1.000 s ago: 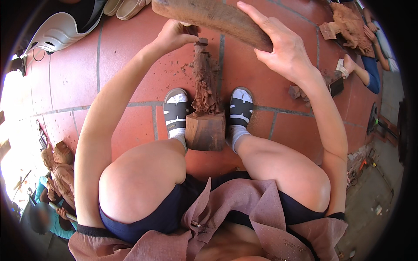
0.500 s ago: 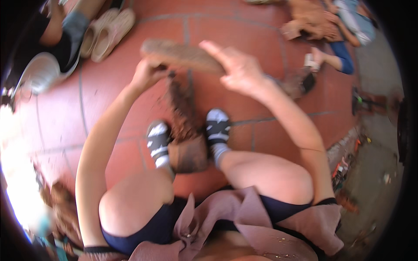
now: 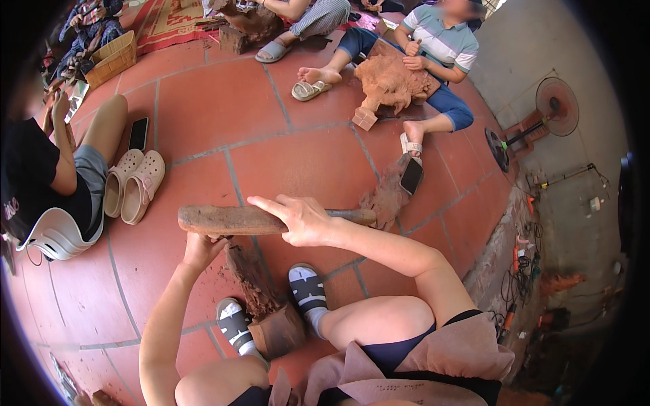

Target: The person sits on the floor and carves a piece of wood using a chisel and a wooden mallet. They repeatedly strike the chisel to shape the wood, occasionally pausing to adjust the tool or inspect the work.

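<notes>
My right hand [image 3: 305, 220] is closed around a wooden mallet [image 3: 233, 220], with the index finger laid along it. Its thick brown end reaches left, and its thinner handle end sticks out to the right of my hand. Just under the thick end is my left hand [image 3: 202, 249], fingers curled at the top of a dark wood carving [image 3: 250, 277]. The mallet partly covers those fingers, and what they hold is hidden. The carving leans between my feet, rough and reddish-brown along its length, with a squared block base [image 3: 279, 331] nearest me.
A person at left sits beside a white plastic stool [image 3: 61, 233], cream clogs [image 3: 139, 183] and a phone [image 3: 138, 133]. Ahead right, another person has a larger carving [image 3: 393, 81] on the lap. A fan [image 3: 557, 107] and tangled cables [image 3: 520, 274] are at right.
The head view has tipped up and shows more of the room. The mallet has gone from slanting down rightward to nearly level, still in my right hand. My left hand stays by the carving's top.
</notes>
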Motion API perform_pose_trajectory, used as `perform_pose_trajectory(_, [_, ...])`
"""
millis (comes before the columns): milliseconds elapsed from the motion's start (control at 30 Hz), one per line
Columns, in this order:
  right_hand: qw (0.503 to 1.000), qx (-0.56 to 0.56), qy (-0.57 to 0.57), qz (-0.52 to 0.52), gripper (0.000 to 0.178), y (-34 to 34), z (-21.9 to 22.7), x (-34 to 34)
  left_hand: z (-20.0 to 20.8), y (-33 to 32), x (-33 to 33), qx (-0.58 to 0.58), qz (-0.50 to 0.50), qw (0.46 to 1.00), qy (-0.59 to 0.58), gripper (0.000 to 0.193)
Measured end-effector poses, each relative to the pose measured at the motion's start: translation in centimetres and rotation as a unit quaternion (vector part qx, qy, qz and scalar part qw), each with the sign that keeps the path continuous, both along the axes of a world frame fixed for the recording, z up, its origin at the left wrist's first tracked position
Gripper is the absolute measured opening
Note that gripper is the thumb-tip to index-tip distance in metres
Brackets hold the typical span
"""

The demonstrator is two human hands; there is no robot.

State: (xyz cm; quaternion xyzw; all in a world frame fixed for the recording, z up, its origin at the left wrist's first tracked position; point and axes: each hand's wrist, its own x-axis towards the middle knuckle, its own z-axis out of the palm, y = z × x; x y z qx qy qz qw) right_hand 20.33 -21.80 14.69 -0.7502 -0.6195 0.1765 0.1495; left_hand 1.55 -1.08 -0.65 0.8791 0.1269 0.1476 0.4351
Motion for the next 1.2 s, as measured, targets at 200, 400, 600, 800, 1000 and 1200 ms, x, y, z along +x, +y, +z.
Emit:
perform_pose_trajectory(200, [0.999,0.032,0.004,0.012,0.086,-0.4,0.2,-0.1,2.1,-1.5,0.3,0.033,0.018,0.999,0.001,0.038])
perform_pose_trajectory(400, [0.998,0.054,0.006,0.014,0.088,-0.5,-0.1,0.1,1.4,-0.7,0.2,0.055,-0.005,0.998,-0.029,0.039])
perform_pose_trajectory(600, [0.999,0.036,-0.003,0.010,0.089,-0.8,-0.3,0.3,0.2,0.0,0.7,-0.101,0.041,0.994,-0.007,0.044])
perform_pose_trajectory(800, [0.999,0.024,-0.030,0.013,0.091,-1.1,-1.0,0.6,0.8,-0.3,1.1,-0.164,0.047,0.985,-0.008,0.040])
perform_pose_trajectory(1000, [0.999,0.037,-0.020,-0.004,0.091,-1.2,-1.6,0.8,0.4,-0.2,0.9,-0.152,0.029,0.987,0.041,0.040])
perform_pose_trajectory(1200, [0.999,0.040,-0.010,-0.010,0.092,-1.5,-1.8,1.0,0.2,-0.4,1.0,-0.151,0.044,0.987,0.031,0.035])
